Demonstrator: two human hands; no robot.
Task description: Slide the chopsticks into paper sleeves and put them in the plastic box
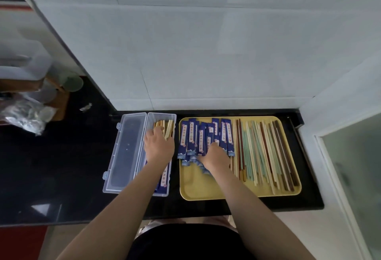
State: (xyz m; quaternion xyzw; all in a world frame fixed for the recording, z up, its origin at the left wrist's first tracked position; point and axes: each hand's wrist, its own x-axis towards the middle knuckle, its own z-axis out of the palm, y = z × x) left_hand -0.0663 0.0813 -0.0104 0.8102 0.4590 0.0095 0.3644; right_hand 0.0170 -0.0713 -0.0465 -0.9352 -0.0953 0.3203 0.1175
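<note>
While we are looking down at the black worktop (61,167), we are seeing the clear plastic box (172,127) lying open near its back edge, its hinged lid (125,152) folded flat to the left. We are reaching the left hand (158,146) into the box, palm down, with the fingers spread loosely over the sleeved chopsticks (165,175) lying inside; pale chopstick ends are showing beyond the fingertips at the far end of the box, and blue paper is showing under the wrist at the near end. We cannot tell whether this hand is gripping anything or only resting on the contents.

Just beside the box on the right, the yellow tray (191,189) is sitting toward the right end of the worktop. We are placing the right hand (215,156) on the pile of blue paper sleeves (190,138) in the tray's left half, with the fingers bent down into the pile; whether they are pinching a sleeve is hidden by the back of the hand. The loose chopsticks (266,152), in brown, green and cream, are lying lengthwise across the tray's right half, well packed together.

At the worktop's far left corner, a crumpled plastic bag (26,115) is lying near a wooden board (61,105).
</note>
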